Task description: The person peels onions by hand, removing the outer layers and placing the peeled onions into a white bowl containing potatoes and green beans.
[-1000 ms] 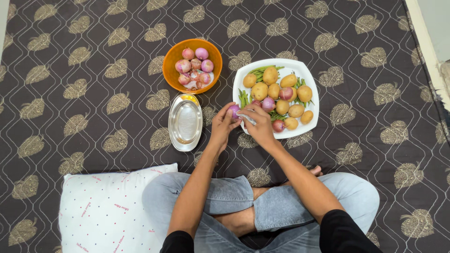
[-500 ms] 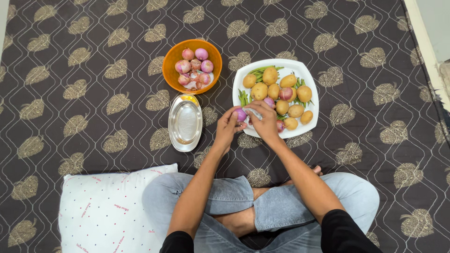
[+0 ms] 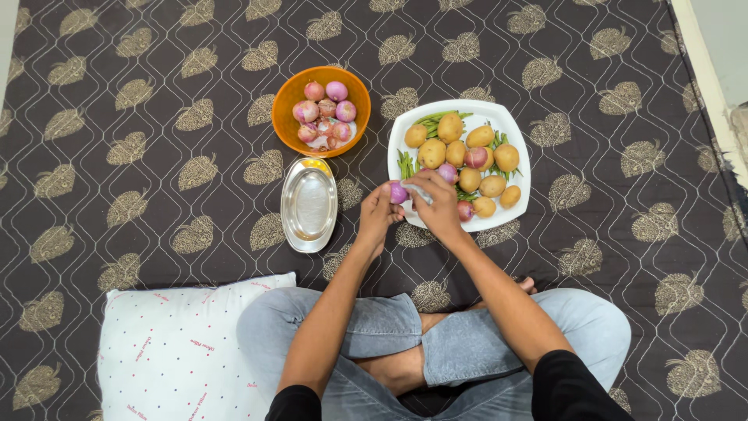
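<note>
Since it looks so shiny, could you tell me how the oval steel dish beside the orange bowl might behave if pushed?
The steel dish looks thin and shallow, so probably light. On the quilted mat it would likely drag, not glide. Its polished rim may feel slippery.

Ten potatoes (image 3: 449, 127), one orange bowl (image 3: 284, 109), one steel tray (image 3: 309, 204), one pillow (image 3: 175, 351).

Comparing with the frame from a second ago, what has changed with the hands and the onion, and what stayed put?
Little changed. The left hand and right hand shifted slightly toward the white plate, keeping their grip on the small purple onion; more of it now shows between the fingers. The right hand keeps a pale scrap. Orange bowl, steel dish and pillow stayed put.
</note>
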